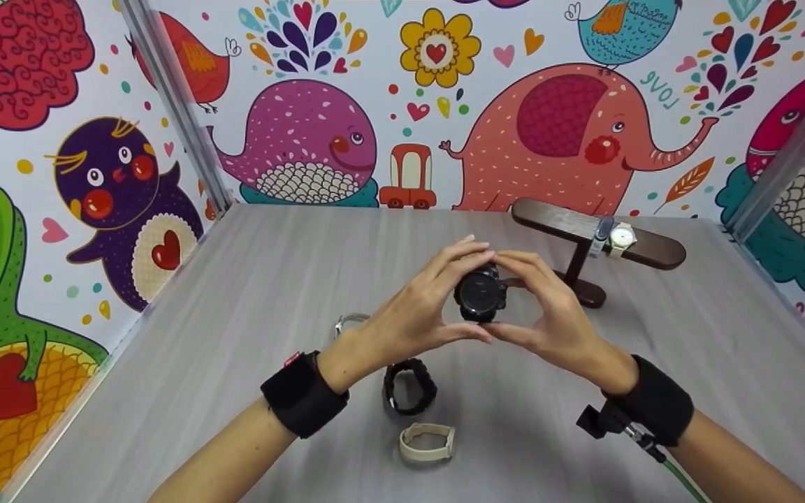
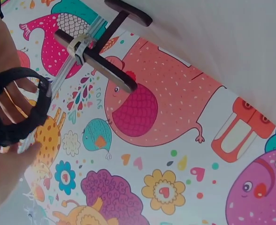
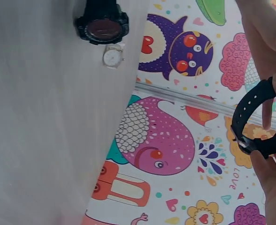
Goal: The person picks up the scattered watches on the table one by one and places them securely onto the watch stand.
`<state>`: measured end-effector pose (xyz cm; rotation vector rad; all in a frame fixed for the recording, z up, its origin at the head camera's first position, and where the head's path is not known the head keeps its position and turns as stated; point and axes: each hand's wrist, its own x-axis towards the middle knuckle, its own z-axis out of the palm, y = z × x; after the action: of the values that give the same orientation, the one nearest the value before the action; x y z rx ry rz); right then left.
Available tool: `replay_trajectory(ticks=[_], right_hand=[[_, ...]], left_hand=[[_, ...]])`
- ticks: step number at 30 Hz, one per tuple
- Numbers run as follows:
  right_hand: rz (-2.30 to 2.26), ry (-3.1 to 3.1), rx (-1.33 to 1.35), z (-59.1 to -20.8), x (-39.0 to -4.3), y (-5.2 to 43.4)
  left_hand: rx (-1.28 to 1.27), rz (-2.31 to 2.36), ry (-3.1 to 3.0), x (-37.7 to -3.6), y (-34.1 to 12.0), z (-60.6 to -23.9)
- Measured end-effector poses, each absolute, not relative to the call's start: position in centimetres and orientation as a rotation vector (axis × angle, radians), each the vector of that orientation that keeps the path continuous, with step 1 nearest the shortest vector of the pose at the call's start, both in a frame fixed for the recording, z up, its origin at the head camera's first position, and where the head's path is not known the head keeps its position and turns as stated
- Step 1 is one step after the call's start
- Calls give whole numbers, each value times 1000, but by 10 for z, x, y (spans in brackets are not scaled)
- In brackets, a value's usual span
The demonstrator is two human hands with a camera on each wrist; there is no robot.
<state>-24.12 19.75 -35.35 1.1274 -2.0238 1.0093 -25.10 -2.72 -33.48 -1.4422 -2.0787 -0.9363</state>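
The black watch [image 1: 480, 295] sits mid-table, raised between both hands, left hand [image 1: 416, 314] and right hand [image 1: 549, 318] each pinching it by fingertips; its dial lettering is unreadable. Behind stands a wooden stand [image 1: 584, 234] bearing a pale watch [image 1: 621, 238]. The wall reads "LOVE" (beside the elephant).

Both forearms angle inward above the table; the left hand [image 1: 422, 307] and right hand [image 1: 546, 312] meet fingertip to fingertip, fingers curled, pinching.
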Motion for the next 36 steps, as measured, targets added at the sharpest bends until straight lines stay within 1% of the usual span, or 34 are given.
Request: replay_trajectory(ticks=[6, 36], right_hand=[[1018, -2053, 1096, -350, -237, 203], [987, -2173, 1088, -347, -245, 226]], left_hand=[[-1540, -932, -2054, -256, -30, -332], [-1467, -907, -2015, -268, -5, -343]])
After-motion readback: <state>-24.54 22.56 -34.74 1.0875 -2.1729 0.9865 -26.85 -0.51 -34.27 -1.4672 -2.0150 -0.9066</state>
